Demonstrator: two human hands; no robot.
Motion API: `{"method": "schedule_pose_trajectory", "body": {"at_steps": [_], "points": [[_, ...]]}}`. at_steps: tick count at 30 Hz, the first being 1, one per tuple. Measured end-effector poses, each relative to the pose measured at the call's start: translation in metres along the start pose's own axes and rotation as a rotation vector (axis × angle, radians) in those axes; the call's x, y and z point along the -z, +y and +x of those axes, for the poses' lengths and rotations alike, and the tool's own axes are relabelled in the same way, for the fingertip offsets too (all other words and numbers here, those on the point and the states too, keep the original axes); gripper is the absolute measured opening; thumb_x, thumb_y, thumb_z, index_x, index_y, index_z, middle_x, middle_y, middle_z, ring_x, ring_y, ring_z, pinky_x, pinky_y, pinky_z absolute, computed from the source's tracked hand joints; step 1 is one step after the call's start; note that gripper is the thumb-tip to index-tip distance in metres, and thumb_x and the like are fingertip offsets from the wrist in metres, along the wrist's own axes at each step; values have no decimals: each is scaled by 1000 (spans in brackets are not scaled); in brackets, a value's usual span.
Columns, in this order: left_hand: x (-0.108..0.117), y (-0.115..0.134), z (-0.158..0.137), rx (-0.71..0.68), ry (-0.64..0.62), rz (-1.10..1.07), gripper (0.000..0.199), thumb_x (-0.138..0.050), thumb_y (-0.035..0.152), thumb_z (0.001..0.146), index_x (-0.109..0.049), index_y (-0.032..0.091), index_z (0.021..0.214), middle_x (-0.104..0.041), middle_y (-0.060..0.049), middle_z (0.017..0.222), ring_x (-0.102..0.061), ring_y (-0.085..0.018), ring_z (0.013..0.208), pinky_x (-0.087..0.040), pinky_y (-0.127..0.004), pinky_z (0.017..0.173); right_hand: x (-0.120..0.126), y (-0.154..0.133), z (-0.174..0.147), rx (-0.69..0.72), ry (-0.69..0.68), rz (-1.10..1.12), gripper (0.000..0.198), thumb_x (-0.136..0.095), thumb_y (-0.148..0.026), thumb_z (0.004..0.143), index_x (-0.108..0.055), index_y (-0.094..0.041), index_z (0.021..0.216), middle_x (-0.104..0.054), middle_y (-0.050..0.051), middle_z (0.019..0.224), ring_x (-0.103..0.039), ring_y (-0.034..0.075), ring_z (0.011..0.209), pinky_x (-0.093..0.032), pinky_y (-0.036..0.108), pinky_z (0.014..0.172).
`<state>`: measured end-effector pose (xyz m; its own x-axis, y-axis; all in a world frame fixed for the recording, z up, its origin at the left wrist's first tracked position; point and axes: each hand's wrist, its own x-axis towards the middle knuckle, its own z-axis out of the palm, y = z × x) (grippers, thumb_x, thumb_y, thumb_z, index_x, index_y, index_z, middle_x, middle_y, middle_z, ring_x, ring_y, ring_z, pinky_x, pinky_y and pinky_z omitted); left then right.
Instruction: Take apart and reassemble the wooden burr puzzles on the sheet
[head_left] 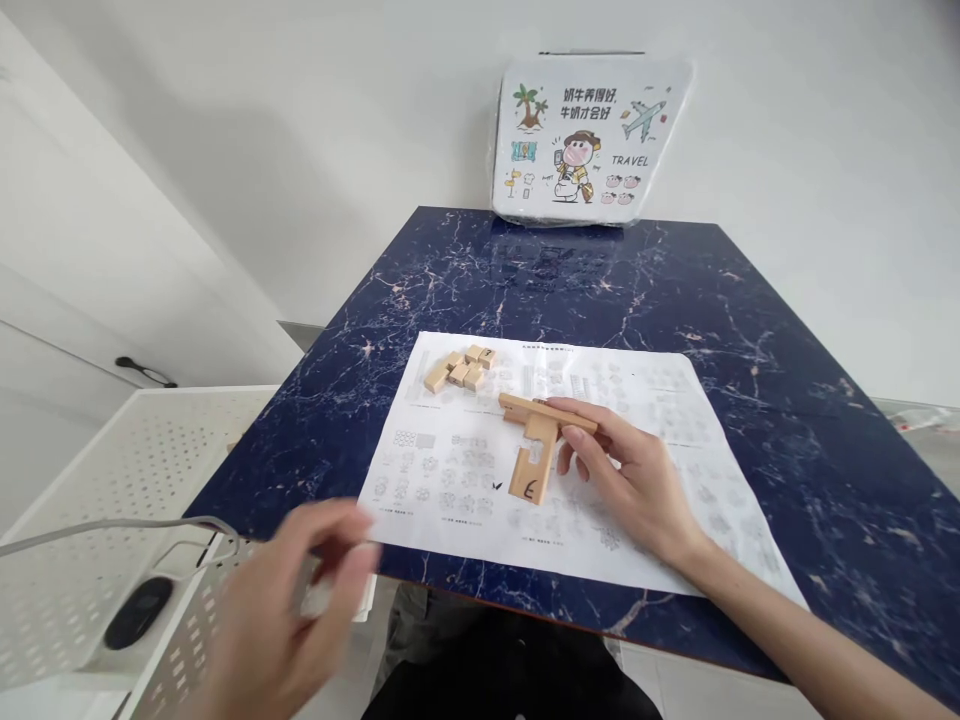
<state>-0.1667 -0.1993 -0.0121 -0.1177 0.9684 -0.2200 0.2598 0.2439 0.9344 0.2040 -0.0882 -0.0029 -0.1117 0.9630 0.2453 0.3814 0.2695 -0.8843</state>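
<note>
My right hand (630,465) pinches several notched wooden puzzle pieces (536,425) put together in a T shape. One bar lies crosswise between thumb and fingers. A notched stick marked with a handwritten figure points down toward me. Beneath is a printed instruction sheet (420,500) with rows of small diagrams. Near the sheet's upper left corner rests a cluster of loose wooden pieces (465,372), one marked with a figure. At the lower left, my left hand (292,610) is in the air beside the table edge, blurred. Its thumb and forefinger are apart, with nothing visible between them.
A white zipped case (592,140) with cartoon prints, in clear wrap, stands at the back of the dark blue marbled table (645,290). To the left is a white perforated cart (187,430) with a grey cable (112,523) and a black oval device (139,612).
</note>
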Motion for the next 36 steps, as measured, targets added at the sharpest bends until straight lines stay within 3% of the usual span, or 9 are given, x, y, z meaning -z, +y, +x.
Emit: {"method": "schedule_pose_trajectory", "body": {"at_steps": [2, 4, 6, 8, 15, 19, 27, 36], "points": [[-55, 36, 29, -81, -205, 128, 30, -69, 49, 95, -69, 46, 124, -75, -6, 97, -72, -34, 91, -58, -50, 73, -2, 1, -1, 15, 14, 1, 35, -54, -36, 107, -70, -24, 135, -76, 2, 81, -71, 18, 68, -61, 38, 76], [-98, 68, 50, -130, -451, 110, 32, -53, 55, 103, -66, 39, 128, -75, -7, 91, -68, -25, 67, -52, -45, 66, -4, 1, -2, 23, 28, 2, 35, -54, -36, 107, -69, -25, 137, -77, 2, 82, -72, 19, 70, -62, 38, 77], [-124, 87, 60, -81, -614, -22, 39, -46, 61, 106, -61, 33, 128, -75, -8, 95, -66, -18, 57, -46, -39, 58, -6, 1, -2, 23, 30, 13, 35, -53, -35, 108, -68, -25, 138, -80, 3, 89, -74, 19, 71, -61, 36, 74], [-136, 93, 65, -7, -716, -138, 40, -48, 63, 105, -61, 29, 122, -75, -10, 102, -69, -18, 59, -39, -34, 49, -8, 1, -2, 27, 2, 22, 36, -52, -34, 108, -68, -26, 139, -81, 4, 96, -75, 19, 74, -61, 34, 72], [-141, 86, 69, -31, -643, -246, 35, -57, 57, 104, -59, 23, 94, -63, -1, 82, -59, -11, 50, -39, -30, 50, -10, 3, -3, 106, -35, -2, 34, -55, -30, 107, -69, -27, 138, -80, 2, 90, -74, 18, 72, -61, 32, 74], [-140, 89, 65, -44, -628, -238, 37, -53, 53, 107, -55, 19, 91, -57, 2, 79, -51, -8, 53, -43, -28, 57, -10, 5, -4, 160, -42, -4, 33, -56, -28, 107, -69, -27, 137, -80, 4, 99, -72, 17, 71, -60, 31, 68], [-137, 90, 62, -64, -634, -223, 37, -49, 48, 110, -51, 18, 88, -52, 3, 76, -44, -7, 56, -38, -25, 57, -8, 9, -8, 268, -52, -72, 37, -53, -19, 107, -66, -29, 141, -70, -2, 75, -66, 16, 66, -56, 29, 64], [-138, 90, 59, -59, -605, -255, 36, -49, 48, 109, -52, 19, 89, -53, 3, 75, -45, -7, 53, -39, -25, 55, -11, 9, -10, 380, 19, -180, 40, -55, -15, 106, -64, -28, 143, -71, -3, 74, -65, 14, 58, -56, 25, 58]]}}
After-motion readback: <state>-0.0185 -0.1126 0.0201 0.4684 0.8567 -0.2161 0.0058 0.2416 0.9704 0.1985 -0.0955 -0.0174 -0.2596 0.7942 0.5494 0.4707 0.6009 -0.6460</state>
